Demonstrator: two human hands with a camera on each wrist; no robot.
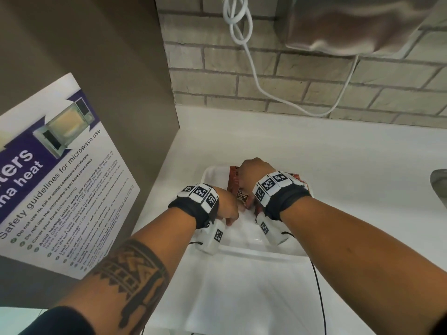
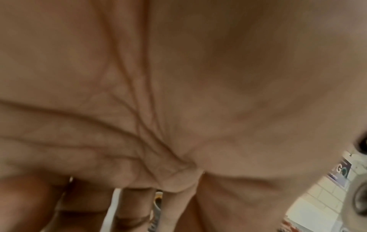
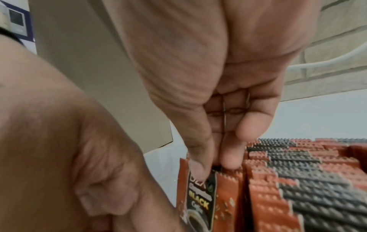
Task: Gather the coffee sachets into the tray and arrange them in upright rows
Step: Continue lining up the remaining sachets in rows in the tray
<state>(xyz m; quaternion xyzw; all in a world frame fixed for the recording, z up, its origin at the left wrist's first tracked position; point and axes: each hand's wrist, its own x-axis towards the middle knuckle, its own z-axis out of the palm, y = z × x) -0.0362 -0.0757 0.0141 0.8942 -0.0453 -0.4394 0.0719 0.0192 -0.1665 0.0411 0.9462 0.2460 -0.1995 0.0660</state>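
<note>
A poster (image 1: pixel 55 170) is hanging on the left wall. The left hand (image 1: pixel 227 206) is reaching into the tray (image 1: pixel 210 172), fingers curled down at a sachet's lower edge; whether it grips is unclear. The sachets (image 3: pixel 288 180) are standing upright in packed rows inside the tray. The right hand (image 1: pixel 254 170) is pinching the top of the front sachet (image 3: pixel 200 199) between thumb and fingers (image 3: pixel 230 158).

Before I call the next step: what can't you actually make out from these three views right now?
- Head view: the right hand and wristband cover most coffee sachets in the tray; count unknown.
- Left wrist view: the palm of the left hand fills the blurred frame; its grip cannot be told.
- Right wrist view: the sachet rows are cut off by the frame edges.
</note>
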